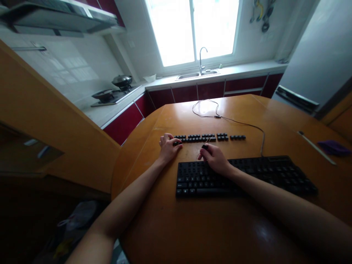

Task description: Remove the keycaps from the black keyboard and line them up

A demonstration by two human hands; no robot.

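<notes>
My left hand [167,147] rests on the table at the left end of the laid-out keycaps [194,138]. Its thumb and fingers close around a black keycap [176,143] there. Over the upper left part of a black keyboard [203,185], my right hand [216,158] grips a keycap puller [205,146], a small dark handle with thin wires pointing up. The keyboard's upper left rows show bare sockets, while keys sit in the lower rows. My right wrist and forearm hide part of its middle.
The keyboard lies on a wooden table [165,220], its cable [242,123] looping toward the far edge. At the right are a thin pale stick [316,147] and a purple cloth [334,147]. Beyond stand a counter with sink [188,76], a stove [117,98] and a fridge [310,55].
</notes>
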